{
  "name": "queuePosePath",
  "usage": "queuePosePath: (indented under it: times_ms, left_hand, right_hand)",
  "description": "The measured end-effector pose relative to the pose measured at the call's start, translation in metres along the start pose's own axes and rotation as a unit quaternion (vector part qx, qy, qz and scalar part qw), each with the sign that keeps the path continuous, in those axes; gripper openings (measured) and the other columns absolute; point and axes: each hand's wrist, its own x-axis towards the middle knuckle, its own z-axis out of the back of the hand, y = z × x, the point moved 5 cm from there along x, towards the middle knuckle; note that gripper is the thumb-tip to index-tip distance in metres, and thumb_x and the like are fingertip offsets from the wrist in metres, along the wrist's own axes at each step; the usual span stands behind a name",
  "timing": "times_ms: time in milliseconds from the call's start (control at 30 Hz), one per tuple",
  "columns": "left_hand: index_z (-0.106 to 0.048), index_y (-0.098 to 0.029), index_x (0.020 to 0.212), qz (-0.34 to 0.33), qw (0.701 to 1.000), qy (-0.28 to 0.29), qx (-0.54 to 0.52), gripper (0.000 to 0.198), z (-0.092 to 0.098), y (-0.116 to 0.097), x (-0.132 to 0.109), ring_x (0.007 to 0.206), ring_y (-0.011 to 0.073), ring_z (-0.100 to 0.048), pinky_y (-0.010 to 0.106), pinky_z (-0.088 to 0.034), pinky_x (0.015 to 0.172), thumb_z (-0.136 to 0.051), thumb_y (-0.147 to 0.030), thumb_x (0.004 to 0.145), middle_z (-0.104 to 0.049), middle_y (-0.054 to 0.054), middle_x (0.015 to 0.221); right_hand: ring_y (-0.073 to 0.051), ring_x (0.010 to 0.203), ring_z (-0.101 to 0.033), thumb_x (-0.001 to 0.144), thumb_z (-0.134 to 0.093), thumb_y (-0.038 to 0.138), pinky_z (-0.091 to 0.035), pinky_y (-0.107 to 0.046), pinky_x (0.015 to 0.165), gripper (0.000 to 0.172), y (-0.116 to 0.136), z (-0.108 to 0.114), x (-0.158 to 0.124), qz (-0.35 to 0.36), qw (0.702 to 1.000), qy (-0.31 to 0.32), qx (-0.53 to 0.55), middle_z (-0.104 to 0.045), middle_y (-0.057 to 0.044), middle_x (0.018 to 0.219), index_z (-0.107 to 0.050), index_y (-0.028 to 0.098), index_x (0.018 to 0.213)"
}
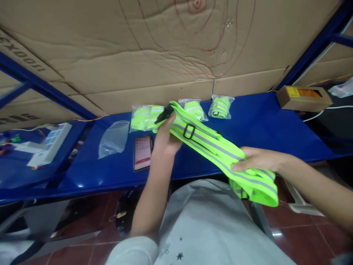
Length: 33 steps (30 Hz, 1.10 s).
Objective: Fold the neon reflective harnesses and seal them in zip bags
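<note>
Neon webbing bundle held slantwise over the table's front edge

The yellow-green strap bundle (212,141) with grey stripes is held off the blue table (248,129), one end over the tabletop, the other hanging loosely in front of the grey shirt (215,217). A black buckle (164,114) is seen at the upper end, and a black slider (189,131) lies along the straps.

The buckle end is gripped by the left hand (167,138), its fingers curled in; how they close beneath cannot be told. Farther down, the layers are pinched by the right hand (259,158), with the thumb on top and the fingers mostly hidden by the webbing.

The webbing is judged light, soft and hardly fragile, but limp, so that layers may slip apart or sag if held at one end only. It is best taken across all the layers at once, near each end; the stiffer buckle should offer a firm hold.

Beyond it, similar webbing is seen in a left packet (140,117), a middle packet (193,109) and a right packet (220,106). A phone (142,152) and a clear bag (113,138) are placed left of the left hand; a cardboard box (303,97) stands at the far right.
</note>
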Motion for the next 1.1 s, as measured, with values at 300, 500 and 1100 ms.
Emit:
queuePosePath:
  times_ms: [300, 500, 1100]
  left_hand:
    - [-0.066, -0.018, 0.094, 0.041, 0.987, -0.026, 0.155, 0.009, 0.035, 0.066, 0.023, 0.095, 0.0208, -0.074, 0.034, -0.061, 0.089, -0.063, -0.026, 0.096, -0.076, 0.009, 0.096]
    - [-0.075, -0.020, 0.105, -0.151, 0.905, -0.002, 0.398, 0.020, 0.055, 0.043, 0.020, 0.125, 0.0245, -0.060, 0.031, -0.049, 0.107, -0.077, -0.026, 0.086, -0.066, 0.008, 0.128]
    - [-0.036, -0.021, 0.158, -0.315, 0.603, 0.056, 0.730, 0.061, 0.058, 0.037, 0.001, 0.131, 0.0329, -0.061, 0.043, -0.054, 0.102, -0.053, -0.026, 0.099, -0.057, 0.014, 0.150]
  right_hand:
    - [-0.017, 0.054, -0.070, 0.068, -0.082, 0.025, -0.041, -0.021, 0.045, 0.030, 0.015, 0.081, -0.009, -0.143, 0.970, -0.112, -0.164, -0.077, -0.014, 0.074, -0.077, 0.005, 0.089]
    - [-0.016, 0.061, -0.071, 0.063, -0.084, 0.024, -0.047, -0.021, 0.053, 0.038, 0.017, 0.096, 0.009, -0.178, 0.960, -0.044, -0.212, -0.077, -0.010, 0.078, -0.076, 0.002, 0.093]
    - [-0.041, 0.140, -0.050, 0.101, -0.050, 0.056, -0.041, -0.053, 0.112, 0.074, 0.095, 0.041, 0.047, 0.164, 0.673, -0.291, -0.660, -0.050, -0.024, 0.154, -0.041, 0.008, 0.156]
